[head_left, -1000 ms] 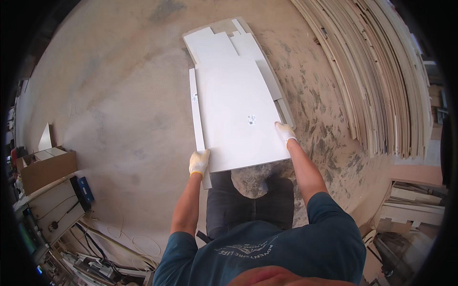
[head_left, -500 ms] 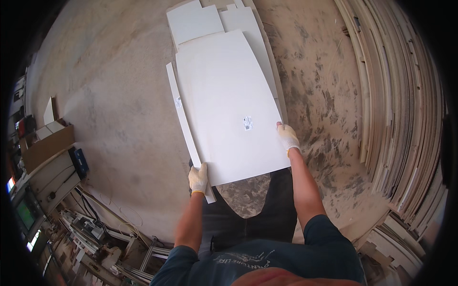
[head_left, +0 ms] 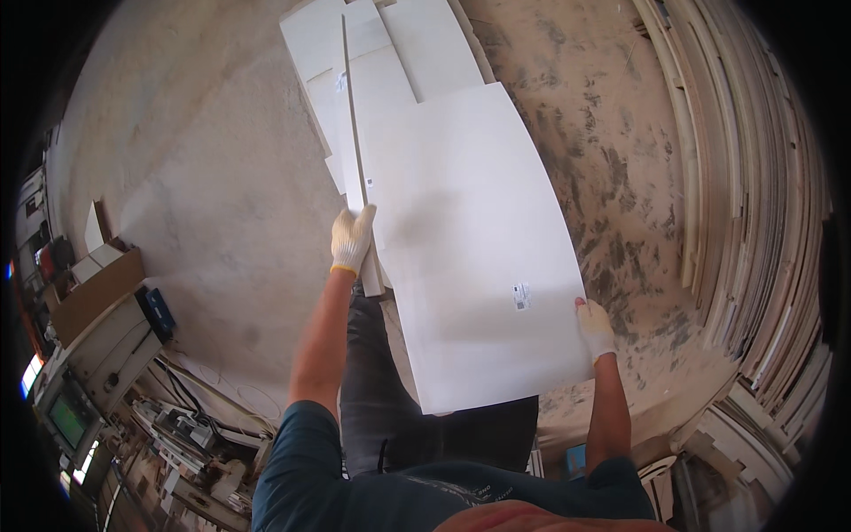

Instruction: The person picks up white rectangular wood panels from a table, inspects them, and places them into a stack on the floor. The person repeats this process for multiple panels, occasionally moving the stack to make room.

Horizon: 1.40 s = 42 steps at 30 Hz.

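A large white panel [head_left: 479,230] with a small printed sticker [head_left: 520,297] is held out in front of me. My right hand [head_left: 596,330], in a cream knitted glove, grips its right edge near the close corner, thumb on top. Along the panel's left side, my gloved left hand [head_left: 352,239] is closed round a long, narrow white strip [head_left: 355,188]. The strip points away from me and bears a sticker too. Beneath and beyond the big panel lie more white panels [head_left: 430,49] of different sizes, overlapping one another.
Tall rows of boards [head_left: 753,177] line the right side. On the left are a cardboard box [head_left: 97,288], a machine with a screen [head_left: 69,417] and a cluttered area of metal parts and cables [head_left: 191,434]. Dusty, scuffed concrete floor [head_left: 222,160] surrounds the panels.
The large panel has come toward me and to the right with my right hand. My left hand has moved forward with the strip, which now overlaps the panels beyond.
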### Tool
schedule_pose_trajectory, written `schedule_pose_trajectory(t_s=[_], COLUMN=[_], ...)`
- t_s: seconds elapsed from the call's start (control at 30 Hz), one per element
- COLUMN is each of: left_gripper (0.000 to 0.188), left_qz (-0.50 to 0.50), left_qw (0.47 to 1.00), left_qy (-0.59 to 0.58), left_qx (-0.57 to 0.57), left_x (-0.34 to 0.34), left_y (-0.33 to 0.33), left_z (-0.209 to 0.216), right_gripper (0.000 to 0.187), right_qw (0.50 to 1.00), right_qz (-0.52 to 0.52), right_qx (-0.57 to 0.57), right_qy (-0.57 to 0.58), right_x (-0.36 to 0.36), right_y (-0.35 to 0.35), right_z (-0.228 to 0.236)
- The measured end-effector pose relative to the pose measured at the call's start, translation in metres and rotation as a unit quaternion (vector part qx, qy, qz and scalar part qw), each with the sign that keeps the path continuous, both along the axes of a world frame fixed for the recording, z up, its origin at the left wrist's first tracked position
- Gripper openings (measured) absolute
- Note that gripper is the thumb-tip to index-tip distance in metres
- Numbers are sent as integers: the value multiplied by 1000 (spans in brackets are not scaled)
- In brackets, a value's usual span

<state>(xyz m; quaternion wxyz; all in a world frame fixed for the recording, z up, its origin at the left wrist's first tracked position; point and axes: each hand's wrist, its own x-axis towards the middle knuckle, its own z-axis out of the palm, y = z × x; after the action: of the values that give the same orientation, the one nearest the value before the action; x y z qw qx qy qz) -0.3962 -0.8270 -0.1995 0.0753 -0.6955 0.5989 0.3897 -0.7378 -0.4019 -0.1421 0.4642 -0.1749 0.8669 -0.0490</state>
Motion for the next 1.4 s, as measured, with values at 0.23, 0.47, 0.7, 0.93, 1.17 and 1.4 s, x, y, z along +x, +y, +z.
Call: schedule_pose_trajectory(t_s=[0.23,0.47,0.7,0.93,1.17,1.4], left_gripper=[61,55,70,53,48,56], left_qz=[47,28,-12,71,202,119], left_qw=[990,993,997,981,963,985], left_qy=[106,77,31,163,178,28], left_qx=[85,85,70,80,-5,-120], left_x=[-157,-161,-6,71,89,114], left_y=[-28,-2,30,126,95,33], left_z=[-13,-29,-28,-44,-59,-74], right_gripper=[52,54,56,57,56,62], right_qw=[997,994,995,998,998,999], right_qz=[-59,-105,-77,-60,10,24], right_qx=[35,12,36,-2,-47,-26], right_qy=[-37,4,52,37,50,26], right_x=[22,36,55,62,73,108], right_y=[17,21,19,-18,-103,-170], right_z=[-11,-21,-20,-8,-53,-122])
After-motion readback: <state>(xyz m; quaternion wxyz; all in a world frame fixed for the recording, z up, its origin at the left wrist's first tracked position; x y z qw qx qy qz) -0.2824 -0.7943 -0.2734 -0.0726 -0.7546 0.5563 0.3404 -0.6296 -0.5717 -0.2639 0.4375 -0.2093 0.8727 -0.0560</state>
